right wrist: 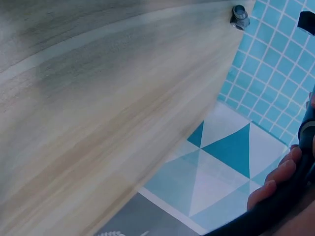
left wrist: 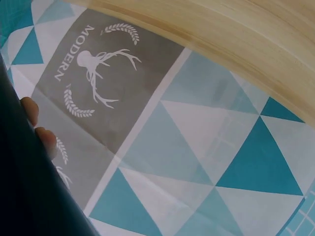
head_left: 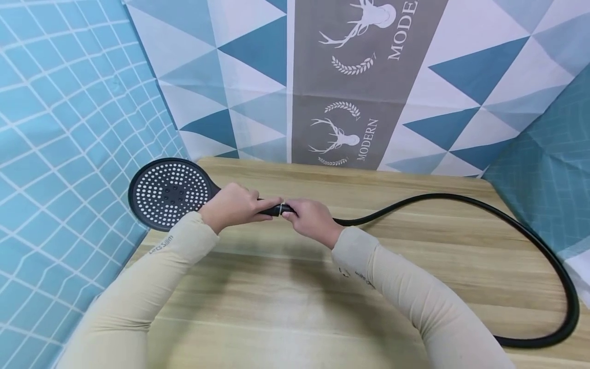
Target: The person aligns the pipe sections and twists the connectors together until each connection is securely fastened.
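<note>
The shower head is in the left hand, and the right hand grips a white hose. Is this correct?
The hose is black, not white: see the head view. The left hand does hold the shower head; the right hand grips the hose.

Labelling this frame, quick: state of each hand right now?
Left hand: closed, holding the shower head by its handle.
Right hand: closed, holding the black hose at its handle end.

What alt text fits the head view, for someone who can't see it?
Over a table, the left hand holds a black shower head by its handle, while the right hand grips a black hose at the handle's end. The hose loops round on the right.
</note>
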The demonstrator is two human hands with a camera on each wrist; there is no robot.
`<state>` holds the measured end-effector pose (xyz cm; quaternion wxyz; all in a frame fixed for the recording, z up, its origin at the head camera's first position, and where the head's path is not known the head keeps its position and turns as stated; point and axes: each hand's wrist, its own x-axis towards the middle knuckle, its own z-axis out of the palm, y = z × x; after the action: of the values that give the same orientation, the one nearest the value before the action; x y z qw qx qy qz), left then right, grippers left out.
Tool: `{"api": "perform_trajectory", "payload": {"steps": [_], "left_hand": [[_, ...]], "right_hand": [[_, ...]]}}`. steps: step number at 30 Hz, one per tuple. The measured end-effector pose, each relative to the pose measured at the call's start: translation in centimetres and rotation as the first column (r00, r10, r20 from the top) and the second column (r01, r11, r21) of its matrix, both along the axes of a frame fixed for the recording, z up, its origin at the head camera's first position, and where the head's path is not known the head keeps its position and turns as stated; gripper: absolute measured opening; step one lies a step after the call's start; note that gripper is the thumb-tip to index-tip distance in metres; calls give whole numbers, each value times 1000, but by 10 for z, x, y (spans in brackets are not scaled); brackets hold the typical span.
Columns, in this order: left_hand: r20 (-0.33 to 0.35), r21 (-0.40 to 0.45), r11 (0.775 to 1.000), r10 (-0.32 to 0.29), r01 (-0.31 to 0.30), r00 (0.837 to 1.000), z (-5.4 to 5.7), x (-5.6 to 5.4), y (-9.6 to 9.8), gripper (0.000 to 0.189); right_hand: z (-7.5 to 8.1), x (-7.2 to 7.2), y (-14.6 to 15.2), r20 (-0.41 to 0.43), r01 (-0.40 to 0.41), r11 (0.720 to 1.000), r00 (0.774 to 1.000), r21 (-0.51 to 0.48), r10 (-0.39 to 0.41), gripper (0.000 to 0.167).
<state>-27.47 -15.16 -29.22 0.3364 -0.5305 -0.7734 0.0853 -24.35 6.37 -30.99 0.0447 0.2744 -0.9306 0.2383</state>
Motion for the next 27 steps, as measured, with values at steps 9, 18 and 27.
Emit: {"api": "perform_trajectory", "payload": {"steps": [9, 18, 27], "left_hand": [[58, -41, 999, 3, -1, 998, 5, -2, -1, 40], [127, -28, 999, 29, -25, 991, 4, -3, -1, 41], [199, -38, 999, 26, -19, 980, -3, -14, 1, 42]], "right_hand": [[-3, -2, 1, 155, 31, 992, 988, -118, -13, 17], [-16, 5, 9, -13, 79, 969, 996, -233, -85, 26], [-21, 2, 9, -68, 121, 952, 987, -282, -145, 26]]}}
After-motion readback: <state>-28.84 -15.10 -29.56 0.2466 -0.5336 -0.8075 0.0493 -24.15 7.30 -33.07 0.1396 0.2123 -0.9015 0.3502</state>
